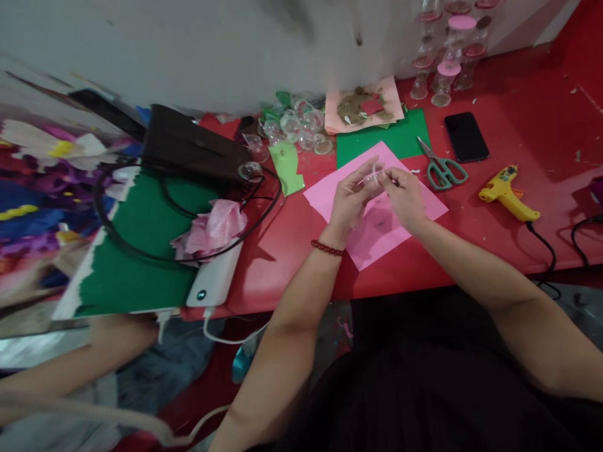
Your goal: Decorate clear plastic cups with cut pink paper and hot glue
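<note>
Over a pink sheet of paper [377,245], my left hand [351,199] has its fingers curled round a small clear plastic piece [370,178]. A thin white strip [374,168] stands up at that piece. My right hand [406,196] meets the left one there, thumb and fingers pinched at the piece's edge. What exactly the right fingertips grip is too small to make out. Scissors [441,172] with green handles lie to the right of the sheet, and a green sheet [348,150] lies behind it.
A black phone [467,137] and yellow glue gun [506,193] lie right on the red table [282,245]. Clear plastic hourglass shapes [440,97] stand behind. Left are clear cups [301,122], a dark box [188,144], a looped cable [106,220], a power bank [211,282] and a co-worker's arm [94,358].
</note>
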{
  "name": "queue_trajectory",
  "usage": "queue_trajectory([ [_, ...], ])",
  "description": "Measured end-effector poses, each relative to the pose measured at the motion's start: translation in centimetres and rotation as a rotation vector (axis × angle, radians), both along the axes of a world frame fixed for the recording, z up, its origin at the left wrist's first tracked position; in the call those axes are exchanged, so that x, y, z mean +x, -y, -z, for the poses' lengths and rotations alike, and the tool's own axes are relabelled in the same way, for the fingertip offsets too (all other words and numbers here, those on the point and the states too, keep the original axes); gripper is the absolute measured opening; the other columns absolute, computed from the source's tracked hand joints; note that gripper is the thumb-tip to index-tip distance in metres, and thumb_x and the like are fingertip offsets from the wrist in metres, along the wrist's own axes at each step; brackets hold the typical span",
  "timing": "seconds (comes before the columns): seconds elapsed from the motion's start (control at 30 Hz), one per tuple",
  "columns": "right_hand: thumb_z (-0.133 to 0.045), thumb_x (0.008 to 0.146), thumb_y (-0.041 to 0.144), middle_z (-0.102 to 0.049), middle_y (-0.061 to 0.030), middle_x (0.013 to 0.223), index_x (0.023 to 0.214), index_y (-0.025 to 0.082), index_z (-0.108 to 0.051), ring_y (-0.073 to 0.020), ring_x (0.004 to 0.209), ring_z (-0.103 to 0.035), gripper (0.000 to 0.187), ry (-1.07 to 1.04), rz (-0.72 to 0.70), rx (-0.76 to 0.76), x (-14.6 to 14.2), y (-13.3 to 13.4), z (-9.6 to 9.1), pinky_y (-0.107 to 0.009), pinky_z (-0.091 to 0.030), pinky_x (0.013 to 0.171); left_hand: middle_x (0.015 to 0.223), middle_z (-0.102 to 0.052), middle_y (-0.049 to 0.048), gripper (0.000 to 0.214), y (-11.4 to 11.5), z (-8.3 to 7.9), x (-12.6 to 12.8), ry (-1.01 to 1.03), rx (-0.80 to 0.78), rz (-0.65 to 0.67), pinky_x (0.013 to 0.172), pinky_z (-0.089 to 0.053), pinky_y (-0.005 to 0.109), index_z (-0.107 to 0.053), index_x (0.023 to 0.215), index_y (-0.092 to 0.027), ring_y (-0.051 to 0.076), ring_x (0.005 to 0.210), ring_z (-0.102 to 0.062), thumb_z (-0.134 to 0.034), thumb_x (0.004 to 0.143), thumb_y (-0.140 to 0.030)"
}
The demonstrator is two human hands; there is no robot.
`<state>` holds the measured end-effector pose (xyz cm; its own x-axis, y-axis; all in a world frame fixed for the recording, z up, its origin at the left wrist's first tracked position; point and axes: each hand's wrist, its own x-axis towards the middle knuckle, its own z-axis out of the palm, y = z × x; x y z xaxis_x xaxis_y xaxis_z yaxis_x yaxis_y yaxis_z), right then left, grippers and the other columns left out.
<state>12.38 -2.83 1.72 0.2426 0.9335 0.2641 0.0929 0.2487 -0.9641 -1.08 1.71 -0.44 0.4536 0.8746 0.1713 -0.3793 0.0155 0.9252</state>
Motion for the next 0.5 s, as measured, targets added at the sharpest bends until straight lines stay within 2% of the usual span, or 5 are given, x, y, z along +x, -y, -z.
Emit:
queue_trajectory([
  [0.1, -0.067, 0.102, 0.054, -0.054, 0.0036, 0.063, 0.074, 0.023, -0.060, -0.0101, 0.056, -0.049, 0.043, -0.031, -0.007, 0.001, 0.3, -0.6, 0.2, -0.027, -0.045, 0.058, 0.144, -0.076, 0.0017, 0.053, 0.1, -0.1, 0.2, 0.019, -0.006, 0.001, 0.115, -0.057, 0.039, -0.078, 0.133, -0.037, 0.024, 0.135, -0.070, -0.092, 0.082, -0.044],
  [0.23, -0.059, 0.100, 0.072, -0.057, 0.0023, 0.067, 0.078, 0.023, -0.064, -0.0086, 0.050, -0.044, 0.054, -0.034, -0.115, 0.027, 1.4, -0.8, -0.6, -0.026, -0.039, 0.048, 0.140, -0.078, 0.0017, 0.048, -0.1, -0.5, -0.1, 0.047, -0.044, 0.002, 0.120, -0.055, 0.042, -0.078, 0.131, -0.035, 0.023, 0.130, -0.072, -0.089, 0.085, -0.044],
  [0.3, -0.068, 0.097, 0.068, -0.061, 0.0009, 0.069, 0.078, 0.023, -0.069, -0.0098, 0.055, -0.050, 0.049, 0.055, -0.190, 0.071, 2.0, -0.6, -1.5, -0.026, -0.041, 0.050, 0.138, -0.078, 0.0017, 0.046, -0.3, -0.7, -0.4, 0.050, -0.066, 0.000, 0.120, -0.055, 0.042, -0.078, 0.131, -0.035, 0.023, 0.129, -0.072, -0.087, 0.087, -0.043],
  [0.4, -0.081, 0.090, 0.050, -0.071, -0.0015, 0.076, 0.077, 0.023, -0.076, -0.0131, 0.066, -0.059, 0.031, 0.224, -0.230, 0.149, 2.8, -0.2, -2.6, -0.028, -0.046, 0.059, 0.139, -0.077, 0.0030, 0.049, -0.6, -0.7, -0.9, 0.040, -0.080, 0.012, 0.119, -0.055, 0.040, -0.075, 0.135, -0.036, 0.025, 0.137, -0.069, -0.086, 0.088, -0.040],
  [0.5, -0.079, 0.090, 0.035, -0.076, -0.0020, 0.079, 0.078, 0.023, -0.079, -0.0142, 0.068, -0.060, 0.017, 0.326, -0.246, 0.194, 3.3, 0.0, -3.2, -0.031, -0.048, 0.064, 0.143, -0.076, 0.0044, 0.053, -0.7, -0.6, -1.1, 0.031, -0.071, 0.024, 0.116, -0.058, 0.039, -0.074, 0.138, -0.036, 0.027, 0.142, -0.067, -0.087, 0.087, -0.040],
])
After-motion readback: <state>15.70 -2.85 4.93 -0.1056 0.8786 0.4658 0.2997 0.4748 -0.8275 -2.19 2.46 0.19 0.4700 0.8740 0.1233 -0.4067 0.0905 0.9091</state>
